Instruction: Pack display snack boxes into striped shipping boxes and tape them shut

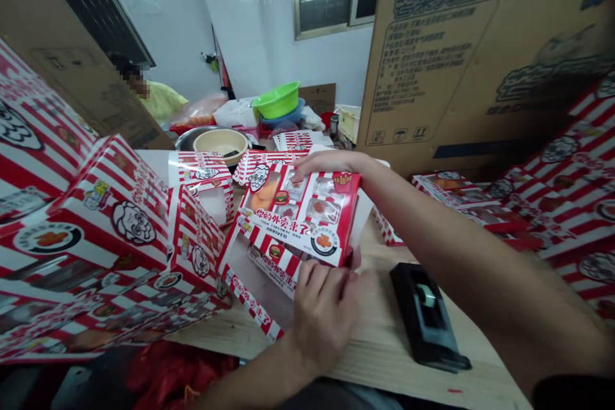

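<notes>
A red-and-white striped window box point(288, 214) printed with a burger and fries lies tilted in front of me, small food-like shapes showing behind its clear panel. Stretched across the far edge of this box is my right hand point(324, 163), gripping it from above. Beneath it sits an open carton point(254, 298) in the same print, its plain inside facing up. My left hand point(324, 311) is curled at the near side, fingers bent against the front of the boxes; its thumb side is blurred. What lies under its fingertips is hidden.
Stacked striped boxes point(129, 224) rise on the left, with more boxes point(480, 205) at right. A black tape dispenser point(427, 314) rests on the wooden table point(379, 359). Behind are a green basin point(276, 101), a cream bowl point(221, 143) and a large cardboard carton point(446, 57). A person point(161, 99) in yellow is far left.
</notes>
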Available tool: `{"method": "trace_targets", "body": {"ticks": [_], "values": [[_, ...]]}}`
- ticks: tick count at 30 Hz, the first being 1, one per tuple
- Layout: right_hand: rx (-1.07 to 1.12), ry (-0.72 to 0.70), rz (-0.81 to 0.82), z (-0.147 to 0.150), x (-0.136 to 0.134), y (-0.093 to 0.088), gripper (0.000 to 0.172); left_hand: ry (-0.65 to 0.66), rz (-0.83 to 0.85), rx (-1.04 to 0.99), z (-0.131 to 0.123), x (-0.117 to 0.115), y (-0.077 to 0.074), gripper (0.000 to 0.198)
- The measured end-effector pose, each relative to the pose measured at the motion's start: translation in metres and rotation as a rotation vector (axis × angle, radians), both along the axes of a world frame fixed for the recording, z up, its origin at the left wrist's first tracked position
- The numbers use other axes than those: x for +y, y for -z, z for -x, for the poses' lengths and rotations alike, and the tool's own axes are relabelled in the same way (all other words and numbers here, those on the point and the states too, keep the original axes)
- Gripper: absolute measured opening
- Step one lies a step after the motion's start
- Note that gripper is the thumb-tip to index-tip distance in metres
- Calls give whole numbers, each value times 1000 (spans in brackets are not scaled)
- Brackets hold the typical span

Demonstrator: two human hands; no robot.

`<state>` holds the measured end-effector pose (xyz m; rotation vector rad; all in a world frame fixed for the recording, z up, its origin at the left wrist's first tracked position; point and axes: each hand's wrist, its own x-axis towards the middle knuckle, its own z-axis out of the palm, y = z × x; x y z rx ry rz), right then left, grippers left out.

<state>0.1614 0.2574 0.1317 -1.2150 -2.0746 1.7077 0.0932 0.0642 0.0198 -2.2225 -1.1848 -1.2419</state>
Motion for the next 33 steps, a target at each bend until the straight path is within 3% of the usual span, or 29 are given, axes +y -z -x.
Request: {"method": "trace_targets", "body": {"ticks": [4,7,10,15,20,24,27,33], "values": [[-158,-219,-393,27,-22,-13,34,-16,-63,-137,-5,1,38,24],[-259,-354,-564,40,-45,-2,48,-39,134,-102,-9,-7,67,33],[-320,-309,-731,41,-65,17,52,4,307,-39,-5,-17,80,42],[-364,-249,-761,29,-71,31,56,74,286,-23,25,-21,67,39],[-359,-231,-755,23,-62,34,58,11,319,51,53,-13,57,29],[-370,-169,-733,26,-60,38,60,-21,275,93,42,-11,68,22],[-383,-158,-726,29,-59,39,62,-92,274,-3,25,-9,74,20],[-376,-142,-719,28,-56,37,66,-268,363,-1,9,2,74,13]]}}
